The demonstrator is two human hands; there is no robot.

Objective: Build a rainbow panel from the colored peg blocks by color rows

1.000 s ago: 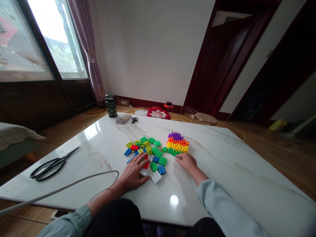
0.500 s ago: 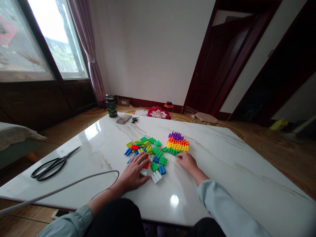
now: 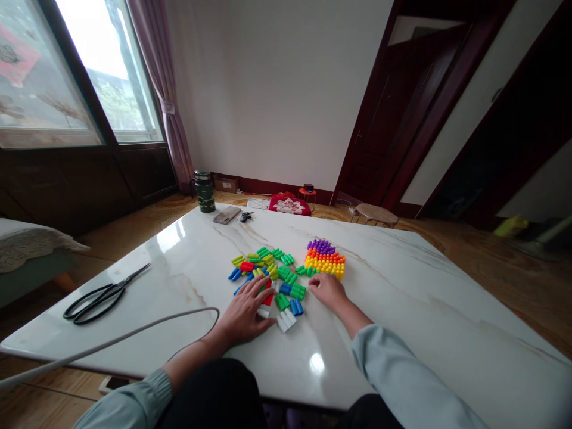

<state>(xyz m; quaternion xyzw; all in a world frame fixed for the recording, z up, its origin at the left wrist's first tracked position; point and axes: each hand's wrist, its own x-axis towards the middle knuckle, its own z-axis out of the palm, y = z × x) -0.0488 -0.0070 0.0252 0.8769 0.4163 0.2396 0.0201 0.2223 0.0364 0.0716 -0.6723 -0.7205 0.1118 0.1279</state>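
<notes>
My left hand [image 3: 248, 310] rests over the near left side of a loose pile of coloured plastic building blocks, fingers spread and palm down. A red block [image 3: 269, 298] shows by its fingertips, and a white block [image 3: 286, 320] lies just right of its thumb. My right hand [image 3: 328, 291] is closed, its fingertips pressed together beside a green block [image 3: 311, 271]. Whatever those fingers may hold is hidden. Just beyond it, purple, orange and yellow blocks [image 3: 325, 256] stand in neat coloured rows. Blue blocks [image 3: 296, 307] lie between my hands.
Black scissors [image 3: 105, 296] lie at the left of the marble-patterned table [image 3: 402, 310]. A grey cable [image 3: 147, 325] crosses its near left part. Toward the far edge are a phone [image 3: 227, 215], keys [image 3: 245, 217] and a camouflage flask [image 3: 205, 192].
My right hand has slid left along the front of the coloured rows, toward the loose blocks. My left hand stays in place on the pile. The whole view has shifted slightly.
</notes>
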